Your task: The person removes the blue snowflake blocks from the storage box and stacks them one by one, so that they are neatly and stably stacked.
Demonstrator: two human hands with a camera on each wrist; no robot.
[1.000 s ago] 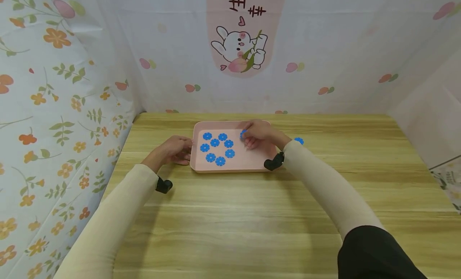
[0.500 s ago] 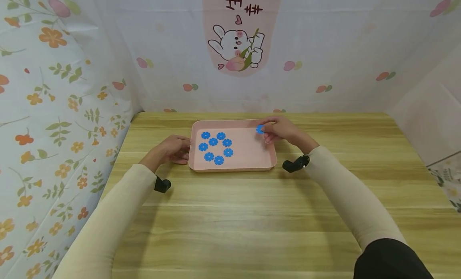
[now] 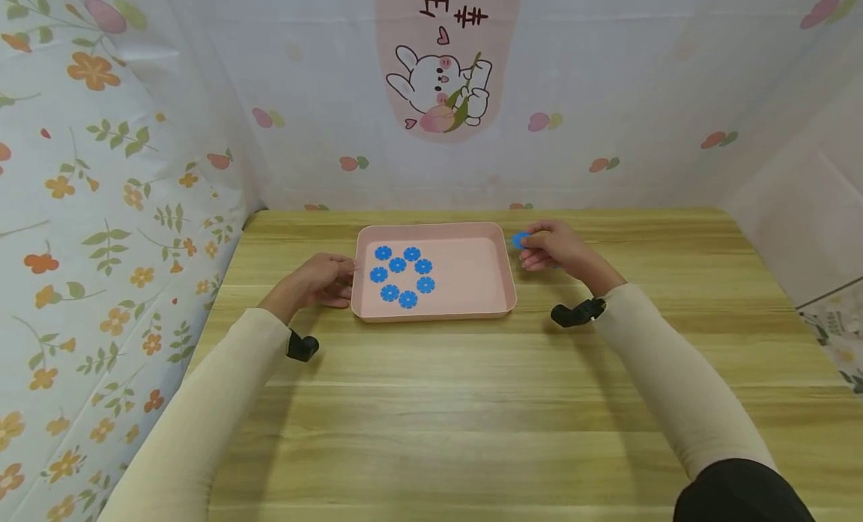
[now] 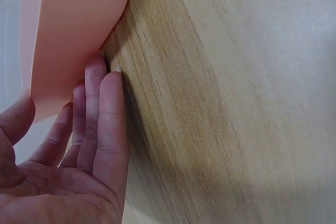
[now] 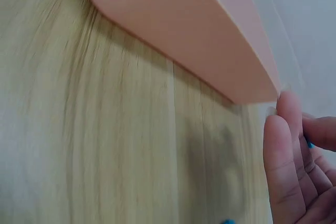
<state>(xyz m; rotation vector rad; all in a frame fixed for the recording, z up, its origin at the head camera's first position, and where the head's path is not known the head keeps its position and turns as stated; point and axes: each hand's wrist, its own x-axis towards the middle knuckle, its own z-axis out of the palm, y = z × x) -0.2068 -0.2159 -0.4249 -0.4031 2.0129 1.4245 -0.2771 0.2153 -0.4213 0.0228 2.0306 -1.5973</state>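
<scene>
In the head view, several blue notched plastic discs [image 3: 397, 265] lie in the left half of a pink tray [image 3: 472, 275]. My left hand [image 3: 326, 280] rests at the tray's left side. In the left wrist view, its fairly straight fingers [image 4: 110, 108] touch the outer wall and the thumb meets the rim. Just past the tray's right rim, my right hand [image 3: 556, 246] pinches a blue notched disc [image 3: 519, 240] between thumb and fingers, above the table. Only a sliver of that disc [image 5: 309, 143] shows in the right wrist view.
The tray stands on a wood-grain table [image 3: 404, 402]. Another blue piece [image 5: 228, 221] lies on the table below my right hand, mostly out of frame. A printed cloth [image 3: 303, 95] hangs behind the table and along its left side.
My right hand has moved right with the pinched disc, from above the tray to beyond its right rim. The left hand stays at the tray's left side. The view has shifted slightly.
</scene>
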